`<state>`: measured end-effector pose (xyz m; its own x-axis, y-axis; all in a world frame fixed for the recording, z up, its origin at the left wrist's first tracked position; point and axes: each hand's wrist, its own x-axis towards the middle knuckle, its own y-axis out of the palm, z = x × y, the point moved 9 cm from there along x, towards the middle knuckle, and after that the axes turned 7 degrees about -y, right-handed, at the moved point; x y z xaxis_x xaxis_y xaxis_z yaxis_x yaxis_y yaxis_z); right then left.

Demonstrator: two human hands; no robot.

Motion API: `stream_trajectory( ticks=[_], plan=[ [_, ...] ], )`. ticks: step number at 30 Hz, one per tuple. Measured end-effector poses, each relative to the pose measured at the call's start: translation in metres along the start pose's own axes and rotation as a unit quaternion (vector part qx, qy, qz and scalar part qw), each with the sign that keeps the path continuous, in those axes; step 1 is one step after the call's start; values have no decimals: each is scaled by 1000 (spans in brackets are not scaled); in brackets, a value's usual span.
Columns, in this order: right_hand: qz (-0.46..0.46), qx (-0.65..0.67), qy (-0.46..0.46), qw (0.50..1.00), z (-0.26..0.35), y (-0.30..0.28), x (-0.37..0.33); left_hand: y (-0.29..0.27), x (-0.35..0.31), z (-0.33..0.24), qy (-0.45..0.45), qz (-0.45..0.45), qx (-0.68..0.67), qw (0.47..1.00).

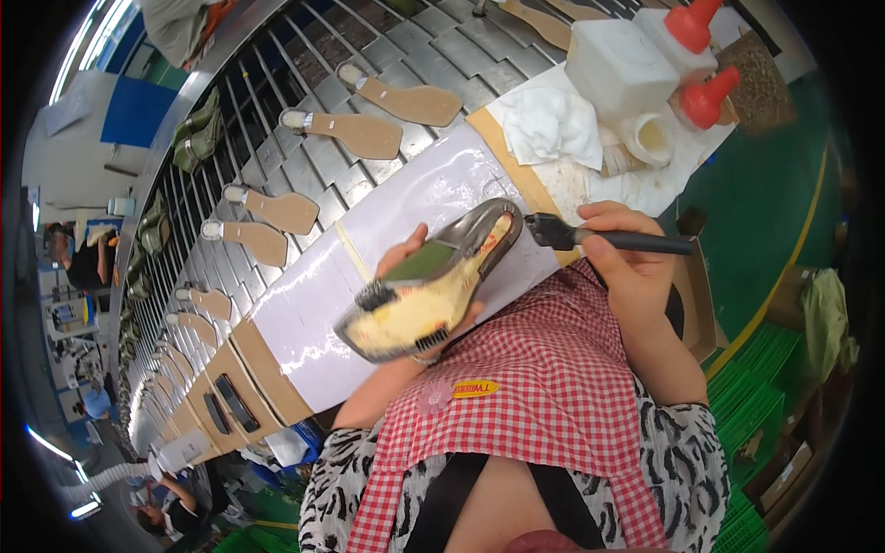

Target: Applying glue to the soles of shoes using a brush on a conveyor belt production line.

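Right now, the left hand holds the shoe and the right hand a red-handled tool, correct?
The tool's handle is black, not red, as the head view shows. The left hand does hold the shoe, the right hand the tool.

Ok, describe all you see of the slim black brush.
The slim black brush looks plastic, with a straight handle and a wider, squarish head; bristles are indistinct. It lies nearly level, head pointing left, held in the fingers of the right hand. Its head is beside the green shoe with a pale yellow underside; contact is unclear.
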<state>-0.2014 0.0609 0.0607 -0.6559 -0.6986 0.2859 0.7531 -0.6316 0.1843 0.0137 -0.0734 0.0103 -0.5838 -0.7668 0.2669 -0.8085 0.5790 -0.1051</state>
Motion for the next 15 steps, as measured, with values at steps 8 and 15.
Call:
stream_trajectory(
  ticks=[8, 15],
  plan=[
    [10, 39, 95, 995, -34, 11, -15, 14, -15, -8, -64, 26, 7, 998],
    [1, -61, 41, 997, -25, 12, -8, 14, -20, -14, 21, 31, 44, 998]
  ],
)
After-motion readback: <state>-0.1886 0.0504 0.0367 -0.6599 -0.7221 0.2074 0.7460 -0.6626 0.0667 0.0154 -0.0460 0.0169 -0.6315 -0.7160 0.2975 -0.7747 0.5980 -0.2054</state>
